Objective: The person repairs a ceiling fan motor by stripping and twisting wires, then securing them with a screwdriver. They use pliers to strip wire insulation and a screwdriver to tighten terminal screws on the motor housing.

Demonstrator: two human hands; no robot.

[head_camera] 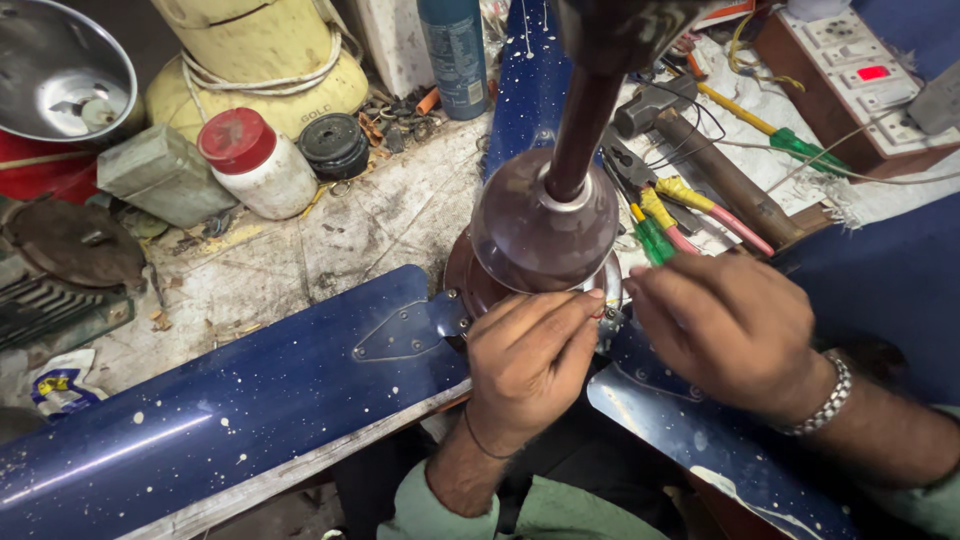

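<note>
A ceiling fan lies on a worn workbench, its brown motor housing (540,225) topped by a brown down rod (585,120) that rises toward the camera. Dark blue blades spread out: one (230,410) to the left, one (530,80) to the back, one (690,440) under my right arm. My left hand (525,365) rests on the near rim of the motor, fingertips pinched at a small part by the rim. My right hand (730,325) comes in from the right, fingers curled at the same spot. What the fingertips hold is hidden.
Pliers with yellow, green and pink handles (665,220) and a hammer (700,150) lie right of the motor. A switchboard (860,75) is at back right. A white jar with a red lid (250,160), a yellow drum (260,60), a steel bowl (60,70) and a blue can (455,50) stand at the back.
</note>
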